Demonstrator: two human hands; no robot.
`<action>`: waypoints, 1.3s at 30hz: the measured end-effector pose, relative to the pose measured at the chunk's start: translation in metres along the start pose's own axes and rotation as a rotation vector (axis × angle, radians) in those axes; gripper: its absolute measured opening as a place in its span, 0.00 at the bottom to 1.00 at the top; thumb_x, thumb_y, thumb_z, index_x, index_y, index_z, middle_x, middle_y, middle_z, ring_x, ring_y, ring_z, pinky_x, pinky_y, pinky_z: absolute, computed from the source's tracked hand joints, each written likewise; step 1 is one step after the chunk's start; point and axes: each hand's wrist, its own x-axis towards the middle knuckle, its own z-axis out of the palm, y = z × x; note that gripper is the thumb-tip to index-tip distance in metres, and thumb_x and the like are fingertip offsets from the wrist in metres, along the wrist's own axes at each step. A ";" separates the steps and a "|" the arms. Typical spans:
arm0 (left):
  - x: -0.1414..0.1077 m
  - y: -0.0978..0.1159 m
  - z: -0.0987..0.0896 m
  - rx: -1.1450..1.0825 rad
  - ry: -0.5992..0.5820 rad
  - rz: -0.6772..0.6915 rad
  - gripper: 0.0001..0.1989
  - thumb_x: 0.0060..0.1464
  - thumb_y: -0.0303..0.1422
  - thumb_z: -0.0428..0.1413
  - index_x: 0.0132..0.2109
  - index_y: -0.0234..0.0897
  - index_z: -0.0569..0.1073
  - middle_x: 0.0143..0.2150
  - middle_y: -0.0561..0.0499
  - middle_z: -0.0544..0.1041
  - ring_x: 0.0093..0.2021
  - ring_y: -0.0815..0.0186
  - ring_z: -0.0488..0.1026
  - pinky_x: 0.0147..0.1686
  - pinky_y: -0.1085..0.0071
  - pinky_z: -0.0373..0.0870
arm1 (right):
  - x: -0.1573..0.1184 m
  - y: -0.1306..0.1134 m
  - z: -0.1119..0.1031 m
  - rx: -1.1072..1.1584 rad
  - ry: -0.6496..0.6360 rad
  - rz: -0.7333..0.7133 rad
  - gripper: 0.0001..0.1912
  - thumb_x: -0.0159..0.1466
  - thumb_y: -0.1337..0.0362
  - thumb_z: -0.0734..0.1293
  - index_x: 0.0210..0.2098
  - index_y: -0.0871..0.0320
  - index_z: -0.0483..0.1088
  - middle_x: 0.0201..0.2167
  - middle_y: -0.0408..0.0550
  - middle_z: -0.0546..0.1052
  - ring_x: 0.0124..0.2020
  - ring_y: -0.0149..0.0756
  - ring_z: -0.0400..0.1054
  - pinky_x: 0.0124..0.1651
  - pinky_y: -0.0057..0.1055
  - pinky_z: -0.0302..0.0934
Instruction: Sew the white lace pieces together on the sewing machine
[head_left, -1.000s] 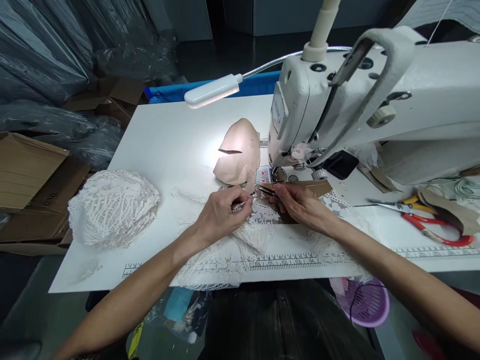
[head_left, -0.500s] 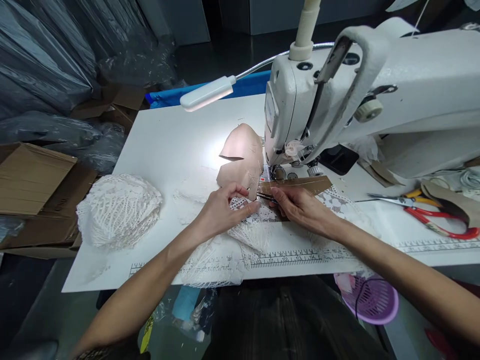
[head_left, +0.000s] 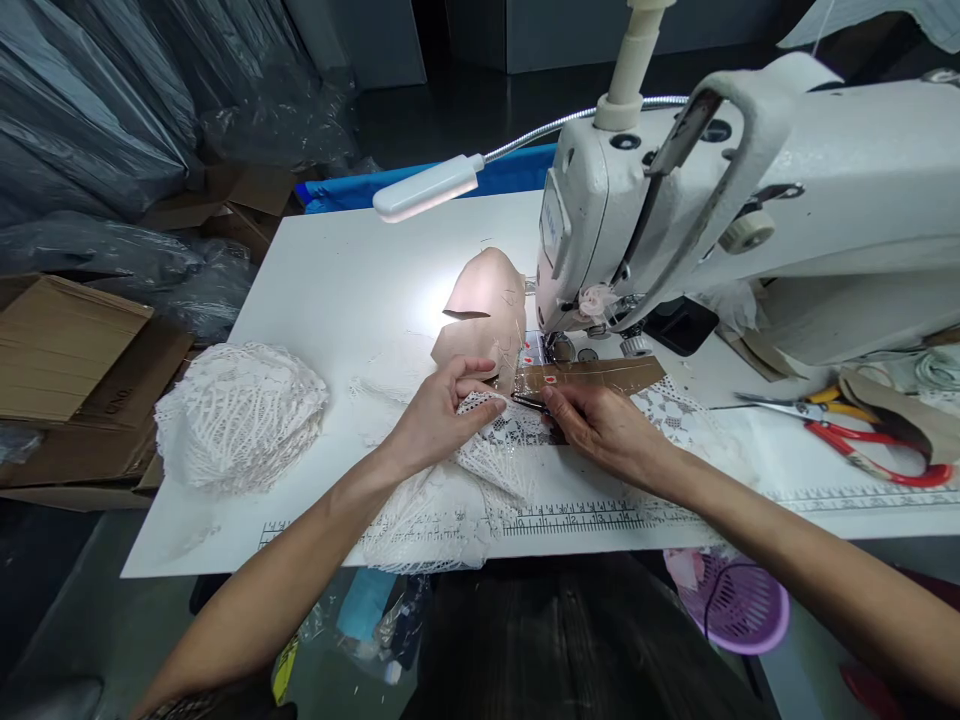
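“White patterned lace fabric (head_left: 491,465) lies gathered by my hands on the white tabletop (head_left: 322,270), with the white metal sewing machine (head_left: 577,220) at one o'clock from it.”

“And your grip?”

“My right hand (head_left: 600,415) clasps a slim dark metal tool (head_left: 529,403), tip towards nine o'clock. My left hand (head_left: 450,410) has its thumb on the lace; I can't tell whether it pinches.”

“Which step, then?”

“Fine tip work along the lace edge, I judge, with the beige-pink rounded fabric piece (head_left: 487,285) at twelve o'clock. The next move calls for a steady left hand, so the tip doesn't snag the mesh.”
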 end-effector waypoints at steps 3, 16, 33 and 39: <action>0.000 0.000 -0.001 0.007 -0.010 -0.015 0.24 0.54 0.37 0.61 0.56 0.33 0.66 0.41 0.45 0.80 0.38 0.62 0.78 0.40 0.62 0.73 | 0.001 0.000 0.001 -0.013 0.001 -0.003 0.23 0.72 0.52 0.52 0.25 0.56 0.62 0.17 0.40 0.63 0.19 0.29 0.52 0.26 0.30 0.45; -0.003 0.006 -0.002 -0.115 -0.055 -0.037 0.27 0.54 0.36 0.60 0.58 0.33 0.64 0.40 0.45 0.80 0.38 0.63 0.76 0.42 0.62 0.71 | 0.012 -0.010 0.014 0.151 -0.001 -0.046 0.21 0.72 0.52 0.52 0.28 0.56 0.61 0.21 0.41 0.64 0.24 0.31 0.56 0.30 0.30 0.49; -0.005 0.008 -0.002 -0.119 0.005 0.042 0.28 0.54 0.34 0.60 0.60 0.32 0.63 0.39 0.46 0.80 0.40 0.63 0.75 0.43 0.63 0.69 | 0.003 -0.016 0.020 -0.015 0.217 -0.063 0.19 0.70 0.52 0.55 0.30 0.56 0.65 0.20 0.43 0.69 0.20 0.32 0.58 0.27 0.29 0.47; -0.007 0.008 -0.002 -0.035 0.030 0.108 0.28 0.55 0.37 0.60 0.59 0.32 0.64 0.39 0.45 0.81 0.38 0.62 0.77 0.45 0.61 0.70 | -0.015 0.006 0.006 -0.428 0.418 -0.047 0.21 0.70 0.51 0.56 0.40 0.60 0.73 0.37 0.60 0.75 0.39 0.50 0.68 0.35 0.37 0.58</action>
